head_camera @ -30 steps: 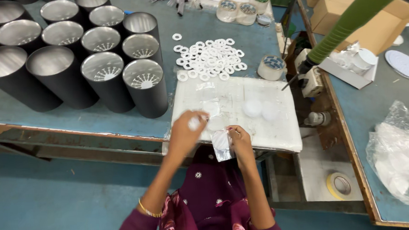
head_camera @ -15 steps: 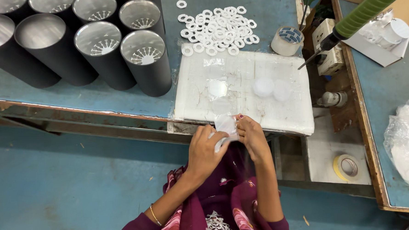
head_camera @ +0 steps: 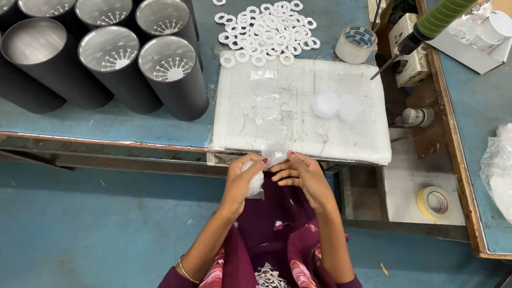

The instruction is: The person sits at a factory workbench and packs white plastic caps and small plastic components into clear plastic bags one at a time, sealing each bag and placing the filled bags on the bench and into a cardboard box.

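Seven black cylindrical housings with silvery insides [head_camera: 172,78] stand in the upper left, and two round white discs [head_camera: 325,104] lie on the white wrapped board [head_camera: 300,110] at centre. Just below the board's near edge, my left hand [head_camera: 247,182] and my right hand [head_camera: 301,173] pinch a small clear plastic pouch [head_camera: 273,153] between curled fingers.

The bench [head_camera: 123,124] is blue, scuffed and worn along its front edge. The tubes [head_camera: 175,78] are black outside and silvery inside, with a white sunburst pattern at the bottom. The rings [head_camera: 268,31] are white. The board [head_camera: 300,110] is white with faint grey marks, and two pale discs [head_camera: 326,104] lie on it. The small bag [head_camera: 256,181] is clear. The tape roll [head_camera: 436,202] is yellowish. The sleeves [head_camera: 176,286] are maroon with a pink flower print, and a gold bangle [head_camera: 187,272] shows at the wrist.
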The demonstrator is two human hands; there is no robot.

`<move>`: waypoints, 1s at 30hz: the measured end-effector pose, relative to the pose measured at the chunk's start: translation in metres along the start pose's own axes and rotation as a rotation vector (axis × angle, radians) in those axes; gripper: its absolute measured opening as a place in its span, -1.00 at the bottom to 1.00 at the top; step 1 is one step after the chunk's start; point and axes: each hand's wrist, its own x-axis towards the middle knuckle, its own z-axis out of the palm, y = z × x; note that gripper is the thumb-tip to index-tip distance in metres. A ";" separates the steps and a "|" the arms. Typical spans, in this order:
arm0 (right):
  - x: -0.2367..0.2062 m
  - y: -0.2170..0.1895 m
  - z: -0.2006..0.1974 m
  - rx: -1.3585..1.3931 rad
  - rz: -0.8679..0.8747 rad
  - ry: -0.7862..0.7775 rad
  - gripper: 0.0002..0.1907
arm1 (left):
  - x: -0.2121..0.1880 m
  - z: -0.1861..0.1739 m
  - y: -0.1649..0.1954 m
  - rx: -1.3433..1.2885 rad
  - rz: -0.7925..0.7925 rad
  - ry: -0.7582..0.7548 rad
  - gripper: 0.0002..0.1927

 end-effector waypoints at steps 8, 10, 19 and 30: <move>0.000 0.005 -0.002 0.173 -0.072 -0.016 -0.64 | -0.011 -0.001 0.009 0.350 0.354 -0.158 -0.88; 0.003 0.017 -0.008 0.182 -0.079 -0.013 -0.69 | -0.017 0.000 0.012 0.409 0.392 -0.139 -0.87; 0.056 0.050 -0.044 0.098 -0.081 0.090 -0.69 | -0.010 0.007 0.020 0.556 0.341 0.228 -0.61; 0.192 0.063 0.051 -0.092 0.072 0.011 -0.72 | 0.053 -0.050 -0.022 0.403 0.332 -0.003 -0.66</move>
